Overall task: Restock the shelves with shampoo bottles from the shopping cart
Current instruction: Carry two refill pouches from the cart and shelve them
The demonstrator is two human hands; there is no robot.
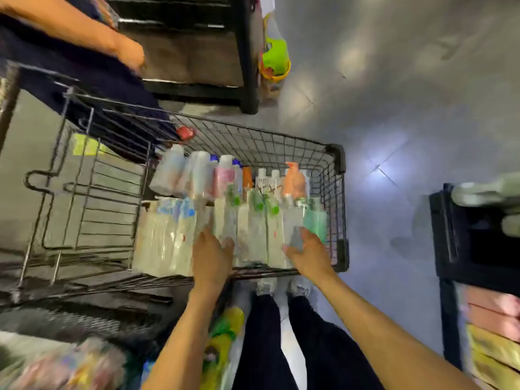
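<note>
A black wire shopping cart [336, 161] stands below me, packed with several shampoo bottles [250, 229] in pale green, white, pink and orange. My left hand [211, 253] reaches in over the near rim, fingers around a pale bottle [222, 220] in the near row. My right hand [308, 250] reaches in further right, with its fingers against a clear bottle [292, 223] beside a mint-green one [316, 223]. The frame is blurred, so neither grip shows plainly.
Another person in dark clothes stands at the upper left, their hand [129, 56] near a dark shelf unit [197, 52]. A second shelf [478, 249] with packaged goods stands at the right. A green-and-yellow bucket [274, 60] sits on the grey floor. My feet are just behind the cart.
</note>
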